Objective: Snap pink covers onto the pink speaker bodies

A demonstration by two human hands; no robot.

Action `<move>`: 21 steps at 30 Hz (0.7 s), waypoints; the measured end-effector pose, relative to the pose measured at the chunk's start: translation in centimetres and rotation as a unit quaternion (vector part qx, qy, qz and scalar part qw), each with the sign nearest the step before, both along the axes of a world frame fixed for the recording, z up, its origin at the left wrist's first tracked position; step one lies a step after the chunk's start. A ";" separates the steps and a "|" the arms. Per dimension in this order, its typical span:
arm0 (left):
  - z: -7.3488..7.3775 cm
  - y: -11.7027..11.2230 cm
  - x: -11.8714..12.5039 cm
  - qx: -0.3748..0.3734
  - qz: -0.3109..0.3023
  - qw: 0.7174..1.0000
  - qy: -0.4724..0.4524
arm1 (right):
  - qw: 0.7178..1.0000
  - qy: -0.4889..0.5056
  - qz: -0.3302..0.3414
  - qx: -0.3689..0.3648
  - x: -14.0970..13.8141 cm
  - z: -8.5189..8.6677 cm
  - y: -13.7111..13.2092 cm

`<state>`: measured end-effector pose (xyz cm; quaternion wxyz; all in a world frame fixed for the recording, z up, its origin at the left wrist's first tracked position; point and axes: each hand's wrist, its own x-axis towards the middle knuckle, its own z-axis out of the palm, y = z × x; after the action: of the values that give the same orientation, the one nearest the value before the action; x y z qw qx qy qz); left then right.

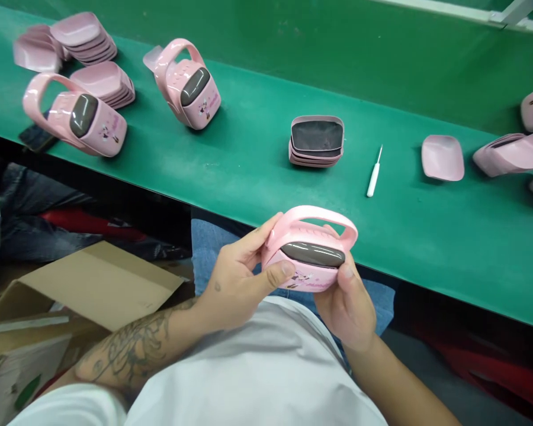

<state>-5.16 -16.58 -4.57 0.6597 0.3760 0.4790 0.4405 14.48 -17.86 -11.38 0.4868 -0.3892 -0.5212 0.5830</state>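
Between my hands is a pink plastic housing (308,277) with a loop handle on top, a dark glossy window and a printed cartoon figure on its front. My left hand (249,278) grips its left side, thumb pressed on the printed front. The right side is held by my right hand (349,296), with the thumb at the front corner; most of those fingers are hidden behind and below. The housing is just off the bench's near edge, over my lap. Past it on the bench lie a stack of pink trays with dark insides (317,139) and a white-handled screwdriver (373,178).
Two similar pink housings (199,97) stand at the left of the green bench (249,171), near stacked pink panels (84,35). A single pink panel (443,157) and more pink parts (515,154) lie at the right. A cardboard box (102,284) sits below on the left.
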 end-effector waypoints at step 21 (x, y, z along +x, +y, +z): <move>-2.5 -3.4 -1.4 0.058 -0.203 0.930 0.302 | 0.916 -0.368 0.098 -0.125 1.5 5.3 -2.1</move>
<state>-6.57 -19.95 -7.02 0.5366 0.6176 0.5427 0.1898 16.00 -19.95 -6.11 0.1481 -0.5808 -0.6223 0.5035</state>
